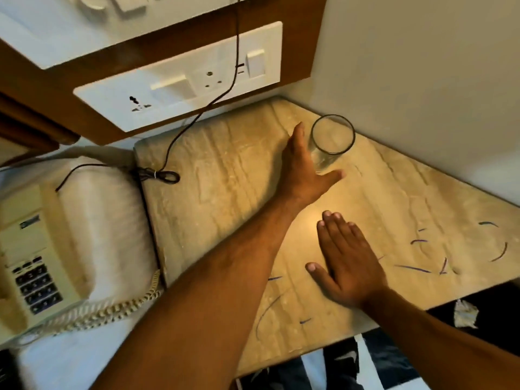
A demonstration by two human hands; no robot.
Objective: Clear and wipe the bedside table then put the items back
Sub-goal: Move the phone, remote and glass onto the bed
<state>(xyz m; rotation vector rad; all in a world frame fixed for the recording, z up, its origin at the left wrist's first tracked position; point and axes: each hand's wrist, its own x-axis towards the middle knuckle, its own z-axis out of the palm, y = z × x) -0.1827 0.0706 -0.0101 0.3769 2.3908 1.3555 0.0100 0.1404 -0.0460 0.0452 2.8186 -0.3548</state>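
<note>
The bedside table has a beige marble top with blue pen-like marks near its front. An empty clear glass stands upright in the far right corner. My left hand reaches to it. Its fingers stretch along the glass's left side and the thumb lies at its near side, not closed around it. My right hand lies flat, palm down, on the tabletop near the front and holds nothing.
A beige telephone with a coiled cord rests on the white bed at left. A black cable hangs from the wall socket panel onto the table's left edge. A crumpled white scrap lies below the table's front.
</note>
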